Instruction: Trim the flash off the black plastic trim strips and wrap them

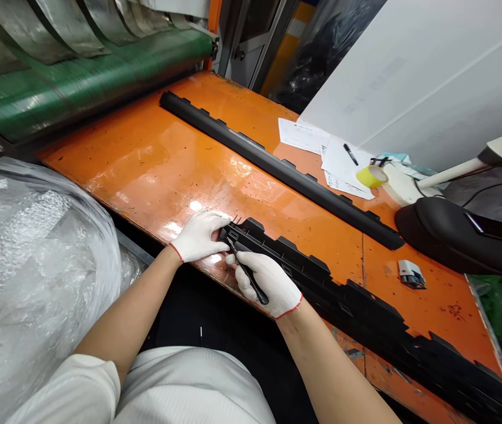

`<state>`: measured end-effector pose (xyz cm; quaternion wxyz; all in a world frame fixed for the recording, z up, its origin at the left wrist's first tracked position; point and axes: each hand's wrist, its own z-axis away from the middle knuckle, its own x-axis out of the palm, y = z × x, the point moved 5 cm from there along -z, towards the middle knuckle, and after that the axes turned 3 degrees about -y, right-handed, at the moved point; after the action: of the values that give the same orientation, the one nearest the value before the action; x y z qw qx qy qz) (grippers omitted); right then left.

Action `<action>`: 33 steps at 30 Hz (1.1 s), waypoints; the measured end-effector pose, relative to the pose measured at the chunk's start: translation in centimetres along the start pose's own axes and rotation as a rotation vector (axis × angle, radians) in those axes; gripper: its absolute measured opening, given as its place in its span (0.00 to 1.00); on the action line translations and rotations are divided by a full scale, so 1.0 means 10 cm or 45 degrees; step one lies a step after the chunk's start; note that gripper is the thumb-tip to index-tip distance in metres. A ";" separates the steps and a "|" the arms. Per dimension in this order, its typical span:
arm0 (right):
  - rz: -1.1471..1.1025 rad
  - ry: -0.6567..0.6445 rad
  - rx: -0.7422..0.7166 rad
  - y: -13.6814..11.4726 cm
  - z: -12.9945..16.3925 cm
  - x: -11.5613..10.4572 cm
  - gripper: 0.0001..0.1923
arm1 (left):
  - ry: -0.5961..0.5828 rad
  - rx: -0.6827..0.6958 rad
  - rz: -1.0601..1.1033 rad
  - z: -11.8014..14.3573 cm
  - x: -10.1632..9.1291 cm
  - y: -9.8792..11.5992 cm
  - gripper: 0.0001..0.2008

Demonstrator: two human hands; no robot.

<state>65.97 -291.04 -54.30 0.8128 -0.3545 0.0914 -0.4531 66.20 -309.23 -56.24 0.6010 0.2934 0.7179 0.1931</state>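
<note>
A long black plastic trim strip (343, 294) with tabs along its edge runs diagonally along the near side of the orange table. My left hand (201, 234), in a white glove with a red cuff edge, grips the strip's far-left end between thumb and fingers. In my right hand (268, 281), gloved the same way, is a slim black-handled knife (255, 287). Its tip reaches the strip's end, close to my left thumb; whether it touches is hard to see. A second black trim strip (277, 168) lies farther back, apart from both hands.
The orange table (158, 159) carries small black shavings. A green conveyor belt (101, 82) is at the upper left, bagged clear plastic wrap (34, 253) at the left. Papers (304, 136), yellow tape (368, 176), a lamp (454, 171) and a black padded object (445, 232) stand rightward.
</note>
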 end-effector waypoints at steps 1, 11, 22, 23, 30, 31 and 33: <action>-0.018 -0.002 0.015 -0.01 0.00 0.01 0.12 | 0.000 0.001 0.001 0.00 0.00 0.00 0.23; -0.025 -0.007 -0.036 -0.09 0.05 0.05 0.09 | -0.018 -0.004 0.010 0.00 -0.02 0.01 0.26; -0.003 0.028 0.056 -0.09 0.03 0.07 0.07 | -0.007 -0.023 0.013 0.00 -0.01 0.00 0.25; -0.012 0.027 0.062 -0.10 0.01 0.07 0.07 | -0.005 -0.023 0.013 0.00 -0.01 0.00 0.26; 0.083 -0.064 -0.017 -0.08 -0.06 0.07 0.14 | -0.007 -0.024 0.025 0.00 -0.03 0.01 0.22; 0.100 -0.083 -0.041 -0.08 -0.06 0.06 0.14 | -0.009 -0.027 0.025 0.01 -0.03 0.01 0.22; 0.120 -0.110 -0.072 -0.08 -0.09 0.05 0.14 | -0.011 -0.028 0.026 0.01 -0.02 0.00 0.22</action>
<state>65.30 -292.09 -54.34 0.8261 -0.3918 0.0856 -0.3959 66.35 -309.35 -56.07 0.6053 0.2948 0.7101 0.2060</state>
